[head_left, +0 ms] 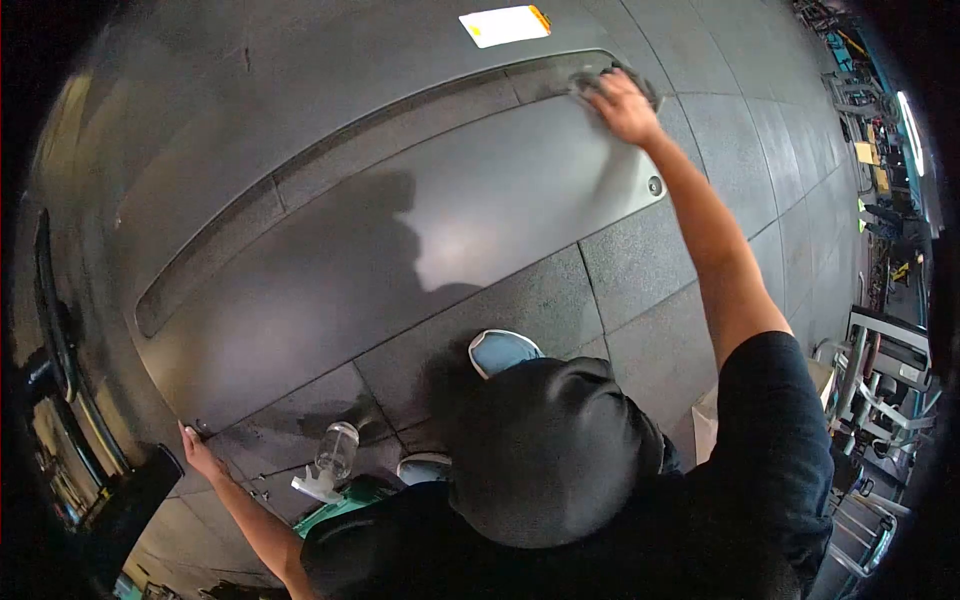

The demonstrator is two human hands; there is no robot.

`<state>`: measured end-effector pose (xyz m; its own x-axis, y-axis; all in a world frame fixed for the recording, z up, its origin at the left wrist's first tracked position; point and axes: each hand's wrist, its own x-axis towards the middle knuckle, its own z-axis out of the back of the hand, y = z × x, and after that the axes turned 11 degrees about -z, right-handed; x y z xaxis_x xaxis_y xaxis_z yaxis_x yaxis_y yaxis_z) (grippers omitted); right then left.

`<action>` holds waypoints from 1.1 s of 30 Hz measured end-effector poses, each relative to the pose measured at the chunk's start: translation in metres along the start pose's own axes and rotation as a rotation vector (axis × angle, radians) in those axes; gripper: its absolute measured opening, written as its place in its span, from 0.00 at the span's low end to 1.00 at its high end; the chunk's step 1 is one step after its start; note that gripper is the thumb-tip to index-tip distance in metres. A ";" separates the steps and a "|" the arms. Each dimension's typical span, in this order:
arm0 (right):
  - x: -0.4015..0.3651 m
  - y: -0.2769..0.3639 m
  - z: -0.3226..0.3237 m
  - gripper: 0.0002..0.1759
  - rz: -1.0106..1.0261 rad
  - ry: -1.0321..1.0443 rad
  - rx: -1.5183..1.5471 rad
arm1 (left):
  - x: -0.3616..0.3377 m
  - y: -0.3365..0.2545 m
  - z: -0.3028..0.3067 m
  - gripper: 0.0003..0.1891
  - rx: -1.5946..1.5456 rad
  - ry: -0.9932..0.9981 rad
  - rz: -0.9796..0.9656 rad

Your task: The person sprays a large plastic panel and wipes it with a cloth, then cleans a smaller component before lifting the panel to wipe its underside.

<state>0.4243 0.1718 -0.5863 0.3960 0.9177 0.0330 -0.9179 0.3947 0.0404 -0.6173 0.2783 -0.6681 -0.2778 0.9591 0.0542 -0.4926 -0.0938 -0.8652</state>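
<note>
My right hand [625,105] reaches far out and presses a grey cloth [592,80] against the far end of a treadmill's grey side panel [420,220], at the edge of the dark rail. My left hand [200,450] rests with fingers spread on the near corner of the same panel and holds nothing. A dark belt [330,70] runs along behind the rail.
A clear spray bottle [332,458] lies on the rubber floor tiles [640,260] by my light blue shoes [500,350]. A green object [345,505] sits beside it. A white and yellow label [505,25] is on the belt. Gym machines [880,350] stand at the right.
</note>
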 end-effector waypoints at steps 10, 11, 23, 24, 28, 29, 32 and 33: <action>0.071 -0.087 -0.003 0.27 0.399 -0.065 -0.303 | -0.003 -0.013 0.005 0.27 0.020 0.085 0.034; 0.072 -0.086 -0.006 0.25 0.392 -0.074 -0.249 | -0.003 -0.013 0.004 0.28 0.002 0.073 0.047; -0.029 0.052 -0.046 0.34 0.001 -0.204 0.068 | -0.002 -0.006 0.001 0.30 -0.069 0.022 0.074; -0.038 0.089 -0.034 0.36 -0.008 -0.089 0.083 | -0.003 -0.009 -0.002 0.29 -0.065 0.035 0.059; -0.071 0.259 -0.023 0.39 0.265 0.030 0.146 | -0.002 -0.005 -0.002 0.29 -0.049 0.007 0.041; -0.084 0.297 -0.023 0.39 0.408 0.043 0.142 | 0.005 0.008 0.003 0.29 -0.017 0.013 0.037; -0.133 0.376 -0.030 0.37 0.773 0.036 0.281 | 0.004 0.009 0.004 0.28 -0.006 -0.011 0.076; -0.137 0.372 -0.029 0.37 0.769 0.035 0.282 | 0.004 0.004 0.000 0.28 -0.027 -0.044 0.115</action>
<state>0.0281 0.1945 -0.6050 -0.3474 0.9297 0.1227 -0.8901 -0.3680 0.2688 -0.6203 0.2813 -0.6711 -0.3679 0.9295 -0.0251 -0.4330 -0.1951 -0.8800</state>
